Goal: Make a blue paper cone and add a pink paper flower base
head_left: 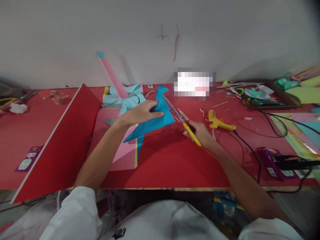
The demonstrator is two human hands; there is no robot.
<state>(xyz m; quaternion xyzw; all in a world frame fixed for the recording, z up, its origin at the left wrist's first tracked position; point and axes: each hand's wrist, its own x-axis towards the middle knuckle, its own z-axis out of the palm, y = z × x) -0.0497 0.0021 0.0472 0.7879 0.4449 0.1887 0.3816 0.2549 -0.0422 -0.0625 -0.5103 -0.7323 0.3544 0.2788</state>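
The left hand (141,112) is pinching an angular blue paper sheet (150,128), probably light, crease-prone, best held flat; the right hand (200,131) is gripping a yellow-handled metal cutting tool (191,134).

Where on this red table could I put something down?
The near side of the table looks roomiest, between the pink sheet and right forearm. Another patch lies between the upright red board and the table's far-left clutter. Crowded: around the blue paper and dark tray.
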